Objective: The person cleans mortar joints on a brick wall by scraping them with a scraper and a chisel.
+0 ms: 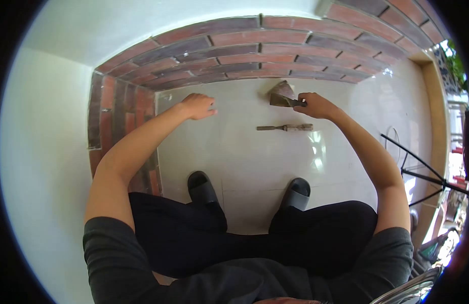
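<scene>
My right hand [318, 105] is closed round the dark handle of a putty knife [282, 101], whose wide, stained blade points left, low over the floor. Just behind the blade, and partly covered by it, shows a brownish flat shape [281, 87]. Nearer to me a chisel [286, 127] with a worn handle lies on the floor, its metal end to the left. My left hand [198, 106] hangs over the floor to the left with curled fingers. A small dark spot shows at its fingertips, and I cannot tell what it is.
Glossy pale floor tiles [234, 152] stretch between my slippers [298, 193] and a low brick-faced wall [234, 53]. More brick [124, 111] lines the left side. Black stand legs [422, 175] reach in at the right, near a wooden frame [436, 137].
</scene>
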`<state>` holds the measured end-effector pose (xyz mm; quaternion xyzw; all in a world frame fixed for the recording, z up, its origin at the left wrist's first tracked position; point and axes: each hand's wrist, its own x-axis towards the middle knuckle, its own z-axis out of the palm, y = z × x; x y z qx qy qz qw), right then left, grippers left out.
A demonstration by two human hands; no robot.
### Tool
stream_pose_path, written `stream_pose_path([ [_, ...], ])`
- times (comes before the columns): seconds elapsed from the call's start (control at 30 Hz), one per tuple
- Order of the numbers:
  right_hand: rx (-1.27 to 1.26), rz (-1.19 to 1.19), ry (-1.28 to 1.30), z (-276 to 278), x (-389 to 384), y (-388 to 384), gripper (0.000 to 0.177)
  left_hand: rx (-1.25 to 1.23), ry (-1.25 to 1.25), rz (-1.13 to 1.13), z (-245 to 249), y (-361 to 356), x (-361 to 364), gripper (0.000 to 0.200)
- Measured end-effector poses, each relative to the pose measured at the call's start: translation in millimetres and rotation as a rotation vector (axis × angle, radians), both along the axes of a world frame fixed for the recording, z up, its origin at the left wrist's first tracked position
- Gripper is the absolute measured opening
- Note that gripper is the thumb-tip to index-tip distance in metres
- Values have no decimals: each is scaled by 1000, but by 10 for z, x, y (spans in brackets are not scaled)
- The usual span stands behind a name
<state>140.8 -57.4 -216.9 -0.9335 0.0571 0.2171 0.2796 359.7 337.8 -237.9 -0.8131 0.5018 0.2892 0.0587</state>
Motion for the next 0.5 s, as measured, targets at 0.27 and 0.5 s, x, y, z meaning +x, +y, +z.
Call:
stream_pose_path([
  [0.27, 61, -65, -8, 291, 103, 219, 42, -55, -26, 46, 219, -87, 117, 46],
  [0.5, 36, -56, 20, 272, 81, 213, 42, -35, -38, 70, 231, -63, 148, 47],
])
